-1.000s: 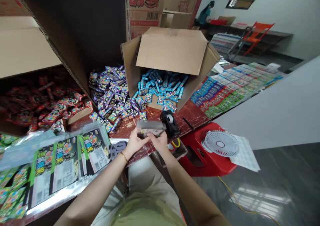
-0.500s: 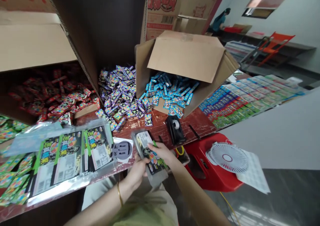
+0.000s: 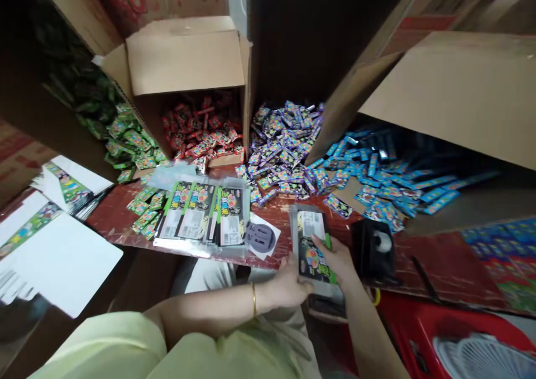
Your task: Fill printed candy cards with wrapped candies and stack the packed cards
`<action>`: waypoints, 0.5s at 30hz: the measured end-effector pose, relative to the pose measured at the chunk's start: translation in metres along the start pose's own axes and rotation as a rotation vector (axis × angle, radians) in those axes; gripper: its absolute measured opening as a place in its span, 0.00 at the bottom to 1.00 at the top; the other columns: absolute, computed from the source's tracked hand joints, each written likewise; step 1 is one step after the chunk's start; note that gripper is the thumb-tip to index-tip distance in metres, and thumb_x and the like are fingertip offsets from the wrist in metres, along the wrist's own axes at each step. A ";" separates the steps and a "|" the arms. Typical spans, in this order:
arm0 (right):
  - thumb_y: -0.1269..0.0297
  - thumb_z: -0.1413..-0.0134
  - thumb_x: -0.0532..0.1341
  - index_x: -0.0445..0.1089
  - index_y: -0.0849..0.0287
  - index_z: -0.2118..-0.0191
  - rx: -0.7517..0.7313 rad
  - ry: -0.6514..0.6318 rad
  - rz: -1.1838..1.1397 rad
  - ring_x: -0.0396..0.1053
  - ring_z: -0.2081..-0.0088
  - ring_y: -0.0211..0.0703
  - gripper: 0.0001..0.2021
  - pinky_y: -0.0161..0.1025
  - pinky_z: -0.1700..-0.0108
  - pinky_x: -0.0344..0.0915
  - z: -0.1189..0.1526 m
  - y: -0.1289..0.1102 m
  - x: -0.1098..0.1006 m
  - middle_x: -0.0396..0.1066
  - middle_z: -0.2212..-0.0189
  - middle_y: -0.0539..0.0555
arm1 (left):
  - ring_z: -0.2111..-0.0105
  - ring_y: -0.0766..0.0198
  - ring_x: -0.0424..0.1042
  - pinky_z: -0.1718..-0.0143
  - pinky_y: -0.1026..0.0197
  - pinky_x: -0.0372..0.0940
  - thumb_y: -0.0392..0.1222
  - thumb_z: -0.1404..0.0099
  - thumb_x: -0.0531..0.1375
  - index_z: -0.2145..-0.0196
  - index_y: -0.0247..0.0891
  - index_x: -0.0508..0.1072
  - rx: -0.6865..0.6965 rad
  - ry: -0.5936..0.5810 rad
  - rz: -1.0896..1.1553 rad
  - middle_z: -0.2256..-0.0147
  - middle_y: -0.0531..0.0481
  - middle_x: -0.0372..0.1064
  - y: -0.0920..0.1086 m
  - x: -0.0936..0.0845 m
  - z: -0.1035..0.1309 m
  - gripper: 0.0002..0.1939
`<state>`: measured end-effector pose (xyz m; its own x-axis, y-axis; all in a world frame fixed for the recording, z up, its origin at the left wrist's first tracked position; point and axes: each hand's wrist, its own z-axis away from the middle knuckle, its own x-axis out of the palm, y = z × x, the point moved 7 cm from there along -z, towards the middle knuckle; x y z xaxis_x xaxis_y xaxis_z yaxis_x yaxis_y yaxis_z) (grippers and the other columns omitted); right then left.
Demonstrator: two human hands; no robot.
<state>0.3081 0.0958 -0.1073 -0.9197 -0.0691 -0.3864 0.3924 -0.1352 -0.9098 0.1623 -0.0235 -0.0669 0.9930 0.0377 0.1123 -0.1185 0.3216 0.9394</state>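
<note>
A black-and-green printed plastic bag (image 3: pixel 312 264), perhaps several in a stack, is held at the table's front edge with its clear end toward me. My left hand (image 3: pixel 291 285) is closed on its lower left side, with a gold bangle on the wrist. From the right, my right hand (image 3: pixel 338 260) grips the same packaging, thumb lying across the front. To the left lie more printed bags (image 3: pixel 196 214), overlapping in clear plastic. Between them and my left hand is a grey round slotted piece (image 3: pixel 262 237) on white paper. A black tape dispenser (image 3: pixel 372 250) stands right of my right hand.
Open cartons hold small packets: green (image 3: pixel 129 139), red (image 3: pixel 201 130), purple (image 3: pixel 285 144) and blue (image 3: pixel 381 183). White printed cards (image 3: pixel 69 250) lie at the far left. A red stool (image 3: pixel 414 323) with a white fan (image 3: pixel 481 356) stands at the lower right.
My view has swung left, bringing the green packets and white cards into sight and pushing the fan to the lower right corner. Both hands still hold the printed packaging.
</note>
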 end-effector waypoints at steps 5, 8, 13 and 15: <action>0.42 0.55 0.59 0.73 0.64 0.65 -0.160 0.156 0.502 0.69 0.56 0.65 0.26 0.56 0.54 0.65 0.004 -0.023 0.002 0.73 0.64 0.69 | 0.32 0.48 0.36 0.34 0.44 0.39 0.42 0.43 0.63 0.37 0.42 0.59 0.267 0.103 -0.319 0.32 0.40 0.36 0.035 -0.083 0.035 0.36; 0.48 0.48 0.56 0.70 0.65 0.56 -0.400 0.253 0.471 0.64 0.49 0.64 0.24 0.59 0.47 0.60 0.031 -0.063 0.033 0.69 0.55 0.71 | 0.32 0.47 0.36 0.34 0.41 0.36 0.43 0.43 0.63 0.40 0.38 0.60 0.312 0.499 -0.409 0.33 0.35 0.40 0.043 -0.176 0.039 0.34; 0.57 0.43 0.55 0.65 0.59 0.48 -0.451 -0.148 0.357 0.65 0.48 0.56 0.20 0.50 0.47 0.61 0.048 -0.127 0.153 0.69 0.51 0.64 | 0.37 0.46 0.54 0.38 0.42 0.50 0.48 0.44 0.64 0.43 0.33 0.62 0.133 0.606 -0.289 0.38 0.31 0.54 0.026 -0.255 0.025 0.34; 0.58 0.44 0.58 0.63 0.63 0.47 -0.335 -0.243 0.556 0.64 0.48 0.60 0.22 0.53 0.47 0.59 0.040 -0.141 0.189 0.70 0.52 0.67 | 0.39 0.46 0.58 0.38 0.43 0.51 0.50 0.45 0.65 0.45 0.33 0.65 0.075 0.532 -0.306 0.41 0.32 0.59 0.023 -0.254 0.022 0.33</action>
<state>0.0789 0.0624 -0.0458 -0.5393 -0.2641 -0.7996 0.7446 0.2940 -0.5993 -0.0925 -0.0468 -0.0661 0.8439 0.4274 -0.3243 0.1909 0.3257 0.9260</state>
